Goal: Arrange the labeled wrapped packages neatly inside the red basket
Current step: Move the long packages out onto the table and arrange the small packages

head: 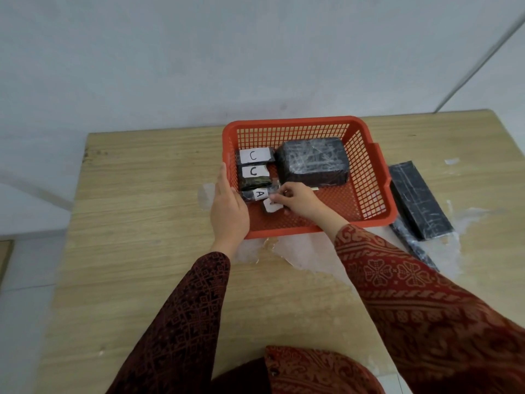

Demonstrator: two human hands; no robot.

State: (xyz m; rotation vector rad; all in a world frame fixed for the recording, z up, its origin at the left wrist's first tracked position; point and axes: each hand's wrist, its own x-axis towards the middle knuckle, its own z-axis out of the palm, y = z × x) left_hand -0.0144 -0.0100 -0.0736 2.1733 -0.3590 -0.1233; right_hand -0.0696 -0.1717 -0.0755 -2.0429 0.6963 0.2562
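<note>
The red basket (pixel 369 172) stands on the wooden table. Along its left wall lie two small black packages labelled C (pixel 254 155) (pixel 254 172) and one labelled A (pixel 259 193). A large black wrapped block (pixel 312 162) sits at the back middle. My left hand (pixel 228 211) rests on the basket's left front rim, fingers around the edge. My right hand (pixel 298 201) is inside the basket, fingertips pinching a small white-labelled package (pixel 271 206) just in front of the A package; its letter is hidden.
Two long black wrapped packages (pixel 417 200) (pixel 412 245) lie on the table right of the basket. Clear plastic film (pixel 301 251) is spread under and in front of the basket. A grey wall stands behind the table.
</note>
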